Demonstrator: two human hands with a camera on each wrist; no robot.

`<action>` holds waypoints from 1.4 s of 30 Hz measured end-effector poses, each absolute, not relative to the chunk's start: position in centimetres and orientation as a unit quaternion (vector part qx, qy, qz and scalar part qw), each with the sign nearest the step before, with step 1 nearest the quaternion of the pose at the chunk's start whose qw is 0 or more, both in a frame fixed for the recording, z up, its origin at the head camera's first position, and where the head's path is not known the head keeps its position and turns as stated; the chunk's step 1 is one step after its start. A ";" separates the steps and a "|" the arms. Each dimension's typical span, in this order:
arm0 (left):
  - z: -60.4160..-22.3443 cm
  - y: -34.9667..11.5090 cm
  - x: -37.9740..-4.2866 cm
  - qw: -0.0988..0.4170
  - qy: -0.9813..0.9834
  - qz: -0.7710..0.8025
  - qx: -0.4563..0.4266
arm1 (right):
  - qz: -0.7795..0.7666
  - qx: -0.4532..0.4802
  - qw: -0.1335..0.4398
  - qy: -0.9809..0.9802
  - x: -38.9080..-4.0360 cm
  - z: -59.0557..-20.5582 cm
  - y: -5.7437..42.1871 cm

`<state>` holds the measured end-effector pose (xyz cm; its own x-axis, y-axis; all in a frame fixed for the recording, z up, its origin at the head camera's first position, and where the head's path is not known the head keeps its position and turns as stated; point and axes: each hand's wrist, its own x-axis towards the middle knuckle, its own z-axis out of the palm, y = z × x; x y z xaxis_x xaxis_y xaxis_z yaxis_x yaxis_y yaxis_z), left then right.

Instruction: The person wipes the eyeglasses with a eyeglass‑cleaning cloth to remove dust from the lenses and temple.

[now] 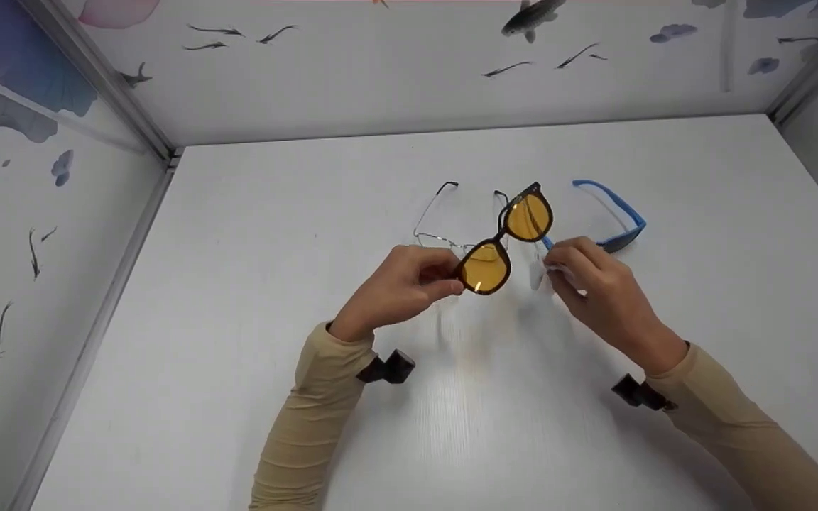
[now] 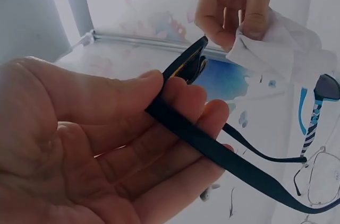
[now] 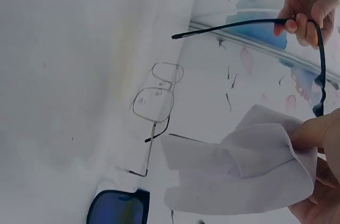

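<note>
In the head view, my left hand (image 1: 398, 287) pinches the corner of black-framed glasses with yellow lenses (image 1: 486, 268), tilted and raised over the table. The left wrist view shows thumb and fingers around the hinge end, with the black temple (image 2: 212, 152) running across the fingers. My right hand (image 1: 608, 298) holds a folded white cloth (image 3: 249, 165) between thumb and fingers, just right of the yellow lenses. Most of the cloth is hidden behind that hand in the head view, but it spreads out in the right wrist view.
Thin wire-rimmed glasses (image 1: 441, 239) lie on the white table (image 1: 274, 213) behind the yellow lenses, partly covered by them. Blue-framed sunglasses (image 1: 622, 204) lie beyond my right hand. Printed panels (image 1: 380, 78) wall the table at the back and left.
</note>
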<state>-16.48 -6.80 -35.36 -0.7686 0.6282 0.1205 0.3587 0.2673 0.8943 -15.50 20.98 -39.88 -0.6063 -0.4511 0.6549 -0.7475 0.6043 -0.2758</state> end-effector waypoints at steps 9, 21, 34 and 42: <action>-36.0 -6.2 -17.2 0.142 0.752 0.585 0.268 | 0.343 0.369 0.319 -0.803 -14.9 -39.9 18.5; -36.6 -5.2 -17.0 0.164 0.715 0.633 0.248 | 0.367 0.362 0.359 -0.778 -15.7 -39.3 16.5; -37.1 -4.4 -16.8 0.159 0.752 0.599 0.225 | 0.340 0.374 0.375 -0.777 -15.8 -39.5 16.6; -37.8 -3.7 -16.9 0.170 0.746 0.618 0.179 | 0.308 0.397 0.393 -0.770 -16.1 -39.3 16.1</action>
